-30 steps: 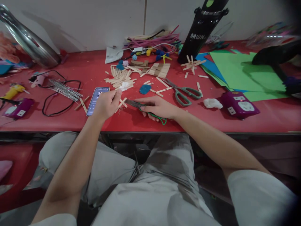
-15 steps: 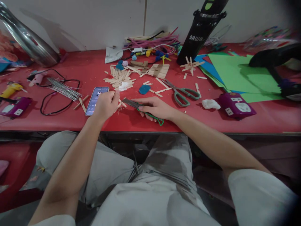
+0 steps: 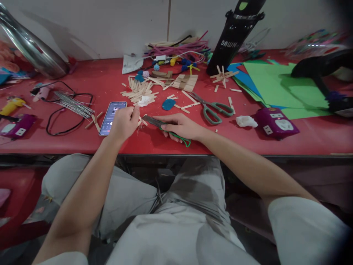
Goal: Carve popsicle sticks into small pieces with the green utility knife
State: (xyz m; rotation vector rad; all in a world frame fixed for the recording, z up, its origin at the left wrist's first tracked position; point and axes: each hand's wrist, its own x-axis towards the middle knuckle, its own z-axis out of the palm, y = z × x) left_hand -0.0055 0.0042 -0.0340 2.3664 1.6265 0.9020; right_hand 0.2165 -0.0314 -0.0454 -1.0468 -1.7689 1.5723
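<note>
Barely anything shifts since half a second ago: both hands sit a touch further left in frame, with the same grips. We note the left hand (image 3: 123, 123), centre-left, closed, its fingertips pinching a short wooden stick (image 3: 142, 120). The right hand (image 3: 180, 127), at centre, wraps closed around green-handled snips (image 3: 152, 120), the green loop showing below the palm. The dark blades point left, between the two hands, their tip at the stick; we cannot tell if they touch. On the red table (image 3: 82, 140), a phone (image 3: 112, 113) lies just left of the left hand, and scissors (image 3: 213, 109) lie right of the right hand.
</note>
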